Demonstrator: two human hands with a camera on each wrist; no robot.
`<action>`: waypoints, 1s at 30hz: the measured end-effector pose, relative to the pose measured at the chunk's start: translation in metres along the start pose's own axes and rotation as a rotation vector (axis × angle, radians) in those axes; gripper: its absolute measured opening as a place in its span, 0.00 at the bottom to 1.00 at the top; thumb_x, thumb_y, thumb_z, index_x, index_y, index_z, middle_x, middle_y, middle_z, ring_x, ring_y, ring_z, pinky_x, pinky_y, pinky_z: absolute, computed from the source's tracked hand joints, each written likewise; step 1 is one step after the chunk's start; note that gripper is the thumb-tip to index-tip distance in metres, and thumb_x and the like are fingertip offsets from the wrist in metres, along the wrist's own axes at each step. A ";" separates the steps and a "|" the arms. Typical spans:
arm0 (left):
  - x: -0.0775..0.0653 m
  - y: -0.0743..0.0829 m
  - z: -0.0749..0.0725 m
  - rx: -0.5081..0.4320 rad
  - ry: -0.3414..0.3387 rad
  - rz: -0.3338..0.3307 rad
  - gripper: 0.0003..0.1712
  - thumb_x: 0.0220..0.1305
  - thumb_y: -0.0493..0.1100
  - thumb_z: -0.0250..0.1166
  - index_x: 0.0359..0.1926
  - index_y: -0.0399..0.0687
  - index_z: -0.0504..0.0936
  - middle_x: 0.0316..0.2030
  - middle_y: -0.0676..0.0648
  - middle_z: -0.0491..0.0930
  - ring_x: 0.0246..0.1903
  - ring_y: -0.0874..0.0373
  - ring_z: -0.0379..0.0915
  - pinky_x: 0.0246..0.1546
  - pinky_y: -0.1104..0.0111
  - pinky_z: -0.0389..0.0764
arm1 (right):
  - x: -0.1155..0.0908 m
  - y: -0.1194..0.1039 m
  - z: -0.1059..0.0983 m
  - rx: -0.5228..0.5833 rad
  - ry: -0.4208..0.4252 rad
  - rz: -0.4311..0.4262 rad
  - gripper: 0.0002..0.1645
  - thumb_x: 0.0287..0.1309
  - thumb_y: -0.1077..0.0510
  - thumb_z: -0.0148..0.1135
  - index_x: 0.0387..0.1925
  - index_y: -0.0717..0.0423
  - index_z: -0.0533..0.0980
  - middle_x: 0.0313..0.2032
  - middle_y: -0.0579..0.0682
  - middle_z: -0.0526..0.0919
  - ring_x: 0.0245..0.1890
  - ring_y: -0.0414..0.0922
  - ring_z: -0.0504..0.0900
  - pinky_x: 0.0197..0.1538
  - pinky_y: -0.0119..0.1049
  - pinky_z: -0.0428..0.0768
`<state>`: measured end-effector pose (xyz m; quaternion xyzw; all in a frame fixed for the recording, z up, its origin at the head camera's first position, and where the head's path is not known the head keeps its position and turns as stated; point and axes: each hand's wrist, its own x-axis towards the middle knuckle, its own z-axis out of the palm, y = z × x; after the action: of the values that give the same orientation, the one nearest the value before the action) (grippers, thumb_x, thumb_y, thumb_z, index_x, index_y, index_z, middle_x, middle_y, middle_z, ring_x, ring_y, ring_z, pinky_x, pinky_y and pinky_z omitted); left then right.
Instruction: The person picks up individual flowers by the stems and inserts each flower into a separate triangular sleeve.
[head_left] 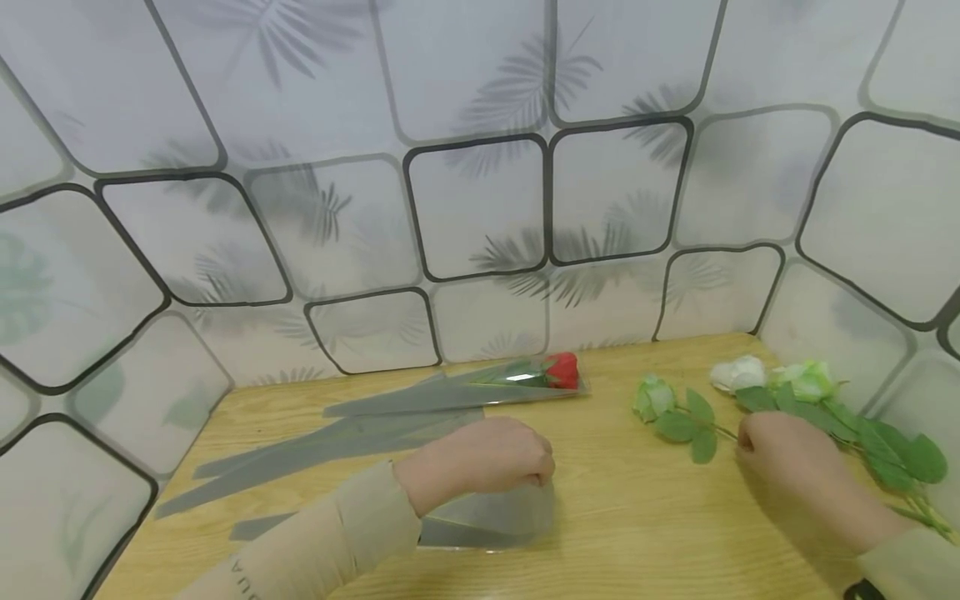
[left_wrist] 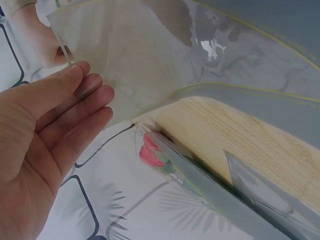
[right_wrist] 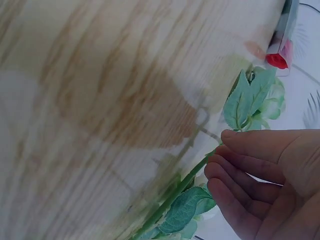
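My left hand [head_left: 491, 454] pinches the open edge of a clear and grey flower sleeve [head_left: 498, 521] near the front of the table. In the left wrist view the clear film [left_wrist: 135, 55] spreads out from between thumb and fingertips. On the right, my right hand [head_left: 791, 458] pinches the green stem of a pale green rose [head_left: 654, 398]. Its bloom points left, with leaves [right_wrist: 248, 97] just beyond the fingertips in the right wrist view. A white rose [head_left: 738, 374] and another pale green rose [head_left: 808, 381] lie behind and beside that hand.
A red rose [head_left: 562, 371] lies wrapped in a sleeve at the back of the wooden table [head_left: 622, 517]. More flat grey sleeves [head_left: 330, 446] lie on the left. Patterned white cloth [head_left: 480, 217] walls the table in at the back and sides.
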<state>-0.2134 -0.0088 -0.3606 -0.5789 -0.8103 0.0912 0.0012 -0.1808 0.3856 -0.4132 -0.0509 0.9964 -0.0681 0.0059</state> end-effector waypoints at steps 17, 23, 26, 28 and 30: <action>-0.002 -0.001 0.002 -0.032 -0.009 -0.018 0.10 0.74 0.41 0.67 0.35 0.59 0.91 0.34 0.62 0.86 0.30 0.74 0.76 0.35 0.81 0.76 | 0.006 0.007 0.003 -0.033 0.064 0.021 0.07 0.55 0.61 0.75 0.30 0.58 0.82 0.28 0.52 0.86 0.25 0.47 0.81 0.25 0.46 0.79; -0.002 -0.001 0.003 -0.046 -0.013 -0.016 0.09 0.73 0.41 0.67 0.35 0.58 0.91 0.34 0.62 0.85 0.30 0.73 0.75 0.35 0.81 0.75 | 0.008 0.013 0.008 -0.009 -0.014 0.031 0.05 0.59 0.61 0.74 0.30 0.56 0.84 0.29 0.51 0.87 0.28 0.47 0.83 0.29 0.50 0.82; -0.003 -0.001 0.004 -0.035 -0.013 -0.014 0.09 0.73 0.42 0.68 0.35 0.59 0.91 0.35 0.62 0.86 0.33 0.73 0.79 0.37 0.81 0.77 | 0.009 0.013 0.009 -0.005 -0.014 0.030 0.05 0.59 0.62 0.74 0.30 0.56 0.84 0.28 0.49 0.87 0.27 0.44 0.80 0.29 0.47 0.81; -0.003 -0.002 0.004 -0.035 -0.015 -0.013 0.10 0.73 0.41 0.67 0.36 0.59 0.91 0.36 0.62 0.87 0.35 0.73 0.81 0.38 0.80 0.78 | 0.009 0.012 0.009 -0.006 -0.008 0.024 0.04 0.59 0.62 0.74 0.30 0.56 0.85 0.28 0.48 0.86 0.26 0.43 0.77 0.28 0.46 0.80; -0.003 -0.002 0.004 -0.039 -0.014 -0.011 0.10 0.74 0.41 0.67 0.36 0.59 0.92 0.36 0.62 0.87 0.36 0.72 0.82 0.39 0.80 0.79 | 0.008 0.009 0.008 0.001 -0.006 0.025 0.06 0.60 0.61 0.74 0.28 0.54 0.85 0.25 0.45 0.84 0.25 0.43 0.74 0.27 0.42 0.77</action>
<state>-0.2145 -0.0128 -0.3636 -0.5738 -0.8150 0.0794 -0.0155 -0.1897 0.3930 -0.4226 -0.0387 0.9969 -0.0684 0.0097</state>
